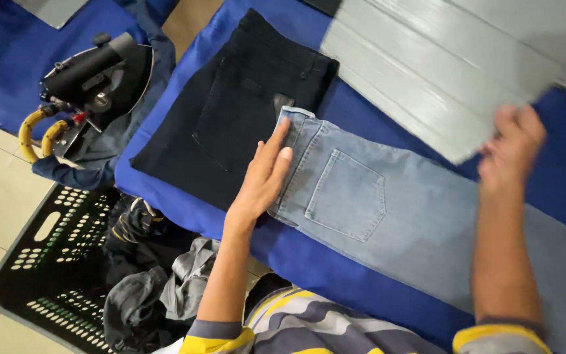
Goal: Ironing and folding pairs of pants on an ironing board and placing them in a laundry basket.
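Two jeans [388, 216]; one iron [93, 75]

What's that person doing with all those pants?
A person leans over a blue padded table. Their left hand lies flat on the waistband of light blue denim jeans, beside folded black jeans. The right hand, blurred, is at the jeans' far edge. A black steam iron sits aside; a black plastic basket holds dark clothes.

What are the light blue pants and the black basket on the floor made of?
The light blue pants look like denim, a matte woven cloth: visible seams and a stitched back pocket. The black basket looks like hard plastic, slightly shiny, with rows of moulded holes.
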